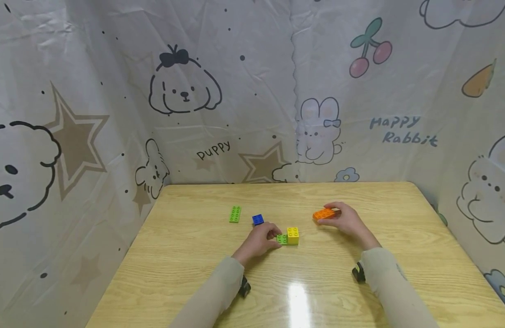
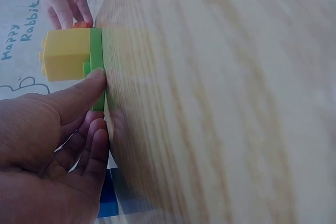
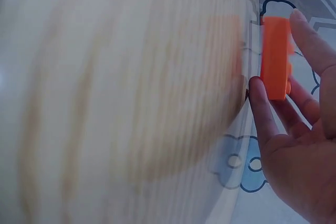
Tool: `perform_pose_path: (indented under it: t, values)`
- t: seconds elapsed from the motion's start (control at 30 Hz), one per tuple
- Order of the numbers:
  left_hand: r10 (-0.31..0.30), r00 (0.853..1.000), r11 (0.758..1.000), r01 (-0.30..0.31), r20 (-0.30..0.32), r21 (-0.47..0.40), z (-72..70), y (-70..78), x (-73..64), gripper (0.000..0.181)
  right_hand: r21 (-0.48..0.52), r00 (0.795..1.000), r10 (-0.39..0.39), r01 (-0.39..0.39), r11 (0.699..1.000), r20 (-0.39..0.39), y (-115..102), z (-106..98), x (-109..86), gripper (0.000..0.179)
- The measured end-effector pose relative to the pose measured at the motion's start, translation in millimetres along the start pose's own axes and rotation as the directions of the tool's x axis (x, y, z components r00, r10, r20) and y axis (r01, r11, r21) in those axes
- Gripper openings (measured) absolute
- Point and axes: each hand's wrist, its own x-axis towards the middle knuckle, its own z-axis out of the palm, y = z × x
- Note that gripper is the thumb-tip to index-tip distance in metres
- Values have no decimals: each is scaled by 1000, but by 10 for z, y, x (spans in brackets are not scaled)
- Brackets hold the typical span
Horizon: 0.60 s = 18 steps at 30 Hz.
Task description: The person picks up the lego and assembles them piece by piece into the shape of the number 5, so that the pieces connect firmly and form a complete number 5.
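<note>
My left hand (image 1: 258, 241) pinches one end of a flat green brick (image 1: 281, 239) low at the tabletop. A taller yellow brick (image 1: 292, 235) is mounted on the other end of that green brick; the left wrist view shows the yellow brick's side (image 2: 68, 53) and the thumb on the green edge. To the right, my right hand (image 1: 347, 221) holds an orange brick (image 1: 324, 214) between thumb and fingers, studs up. In the right wrist view the orange brick (image 3: 275, 59) stands out just above the table surface.
A small blue brick (image 1: 258, 219) lies just behind my left hand. Farther back and left is another flat green brick (image 1: 235, 214) with studs up. The wooden table (image 1: 187, 264) ends at a patterned cloth (image 1: 252, 91) behind and at both sides.
</note>
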Motion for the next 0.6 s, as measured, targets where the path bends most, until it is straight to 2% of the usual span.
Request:
perform_pose_path:
  t: [0.27,0.6]
  values:
    - [-7,1000,1000,7,5,9,2,10,-13,26,-4,1000,-11,11,1000,14,-44,-8,-58,53]
    - [20,1000,1000,-20,-1,1,-22,40,-31,24,-11,997,-73,73,997,-33,-8,-31,-35,38]
